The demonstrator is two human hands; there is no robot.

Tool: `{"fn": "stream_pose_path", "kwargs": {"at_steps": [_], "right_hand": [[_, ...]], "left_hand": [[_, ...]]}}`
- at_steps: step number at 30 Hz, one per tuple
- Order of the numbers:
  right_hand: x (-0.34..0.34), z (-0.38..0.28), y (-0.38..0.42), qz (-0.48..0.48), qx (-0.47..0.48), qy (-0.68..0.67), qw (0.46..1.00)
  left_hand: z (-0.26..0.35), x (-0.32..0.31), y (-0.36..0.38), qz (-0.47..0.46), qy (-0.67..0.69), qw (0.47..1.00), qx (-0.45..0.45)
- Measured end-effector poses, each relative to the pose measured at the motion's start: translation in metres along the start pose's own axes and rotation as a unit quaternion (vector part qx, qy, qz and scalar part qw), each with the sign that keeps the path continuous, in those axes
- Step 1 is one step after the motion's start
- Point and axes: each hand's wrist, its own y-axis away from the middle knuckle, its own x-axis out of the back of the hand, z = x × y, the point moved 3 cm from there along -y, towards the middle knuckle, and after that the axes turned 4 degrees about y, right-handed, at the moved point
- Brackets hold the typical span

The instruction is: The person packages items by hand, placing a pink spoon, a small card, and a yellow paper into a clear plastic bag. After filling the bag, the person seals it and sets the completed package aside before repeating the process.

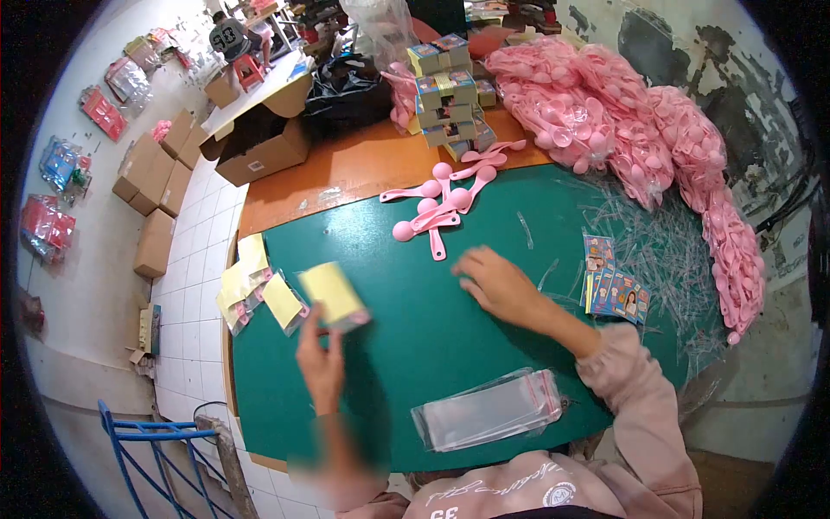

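Note:
Slightly blurred, my left hand (322,359) grips a clear packet (333,294) by its near left edge. Inside the packet are a yellow card and something pink at the lower end. More such packets (281,301) lie to the left at the table's edge. My right hand (494,278) hovers over the middle of the green table with its fingers partly spread, and nothing shows in it. Just beyond it lies a loose pile of pink spoons (441,208). Flat clear plastic bags (488,411) lie stacked near my body, and printed cards (618,292) are fanned out at the right.
Thin clear plastic strips (666,251) litter the right side. Bagged pink spoons (596,112) are heaped along the wall. Card bundles (445,95) stand at the back, near an open cardboard box (264,156) and a black bag (346,91). Another person (232,36) sits far off.

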Motion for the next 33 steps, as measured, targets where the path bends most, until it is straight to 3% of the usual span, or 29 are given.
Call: {"fn": "stream_pose_path", "kwargs": {"at_steps": [1,2,4,6,8,12,13,14,15,16,17,18,20,24,26,30,33], "right_hand": [[-0.006,0.005,-0.023,0.024,0.02,0.07,0.997],[-0.013,0.013,-0.042,0.049,0.04,0.139,0.988],[-0.034,0.039,-0.072,0.085,0.056,0.163,0.981],[-0.038,0.039,-0.082,0.12,0.068,0.189,0.972],[-0.038,0.04,-0.079,0.084,0.016,0.219,0.972],[-0.023,0.041,-0.045,0.086,0.041,0.188,0.977],[-0.012,0.041,-0.034,0.077,0.044,0.138,0.987],[-0.002,0.036,-0.022,0.07,0.036,0.137,0.987],[0.009,0.029,-0.011,0.078,0.017,0.055,0.995],[0.02,0.024,-0.001,0.086,0.0,-0.026,0.996],[0.031,0.018,0.008,0.097,0.005,0.011,0.995],[0.041,0.011,0.016,0.091,0.004,0.012,0.996],[0.059,-0.002,0.029,0.076,-0.048,-0.055,0.994],[0.08,-0.016,0.05,0.117,-0.085,-0.128,0.981],[0.081,-0.011,0.06,0.151,-0.15,-0.206,0.955],[0.073,-0.006,0.068,0.206,-0.183,-0.286,0.918],[0.061,0.002,0.076,0.15,-0.187,-0.342,0.909]], "left_hand": [[-0.008,0.016,-0.008,0.004,-0.086,0.995,0.048],[-0.018,0.023,-0.012,0.033,-0.181,0.983,-0.013],[-0.047,0.032,-0.029,-0.076,-0.283,0.955,0.037],[-0.07,0.041,-0.044,-0.073,-0.265,0.959,0.068],[-0.099,0.047,-0.064,-0.087,-0.268,0.951,0.125],[-0.099,0.047,-0.07,0.046,-0.385,0.905,0.173],[-0.059,0.038,-0.059,0.083,-0.39,0.913,0.091],[-0.032,0.025,-0.047,0.049,-0.298,0.953,-0.01],[-0.006,0.012,-0.031,0.017,-0.197,0.974,-0.108],[0.032,-0.007,-0.011,-0.062,-0.119,0.977,-0.165],[0.063,-0.027,0.013,-0.159,-0.012,0.969,-0.19],[0.086,-0.048,0.038,-0.233,-0.001,0.948,-0.216],[0.117,-0.078,0.077,-0.323,-0.021,0.924,-0.201],[0.115,-0.109,0.081,-0.384,-0.026,0.905,-0.183],[0.104,-0.117,0.072,-0.49,0.149,0.858,-0.045],[0.102,-0.114,0.061,-0.494,0.191,0.847,-0.044],[0.102,-0.111,0.054,-0.517,0.161,0.839,-0.049]]}}
